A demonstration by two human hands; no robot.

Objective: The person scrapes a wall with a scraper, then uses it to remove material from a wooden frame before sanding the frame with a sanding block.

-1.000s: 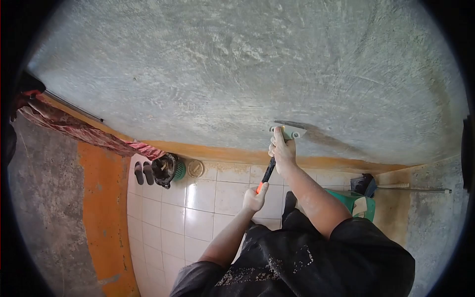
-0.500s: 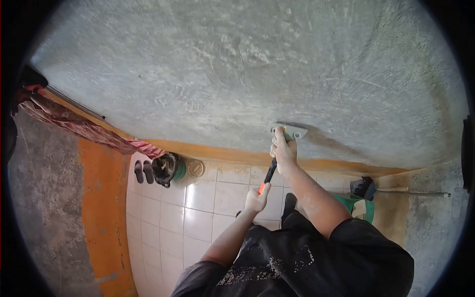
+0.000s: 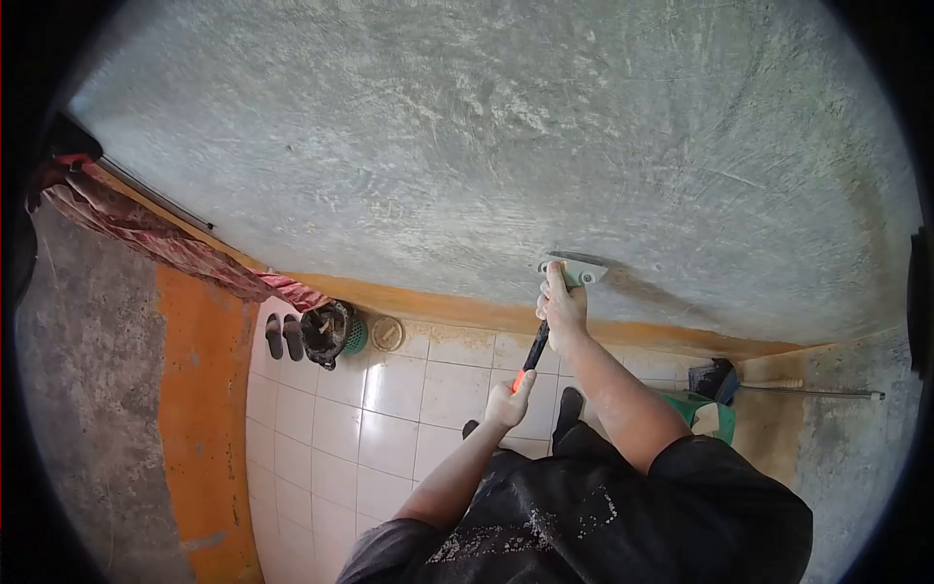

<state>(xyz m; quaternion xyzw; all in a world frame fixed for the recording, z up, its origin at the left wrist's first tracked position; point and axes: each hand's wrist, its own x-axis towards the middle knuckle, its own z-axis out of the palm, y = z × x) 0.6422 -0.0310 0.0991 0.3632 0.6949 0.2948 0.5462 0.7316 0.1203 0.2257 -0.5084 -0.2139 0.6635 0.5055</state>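
A long-handled scraper [image 3: 533,348] with a black and orange handle and a wide, pale head lies against the grey wall [image 3: 467,146]. My right hand [image 3: 564,310] is closed around the upper handle just below the head, its thumb laid along the head. Lower down, near the orange part, my left hand [image 3: 508,401] wraps the handle's end. Pale dust coats both hands and forearms. The blade's edge appears to touch the wall, and a dark shadow falls to its right.
An orange band runs along the wall's foot above white floor tiles [image 3: 394,399]. To the left are a red patterned curtain [image 3: 185,248], dark slippers [image 3: 284,337] and a green basket [image 3: 356,336] with a black bag. At right stand a green container [image 3: 715,414] and a metal rod [image 3: 827,392].
The scraper head has shifted slightly down the wall and a little right, and its angle looks steeper. Both hands have moved slightly with it, keeping their grip.
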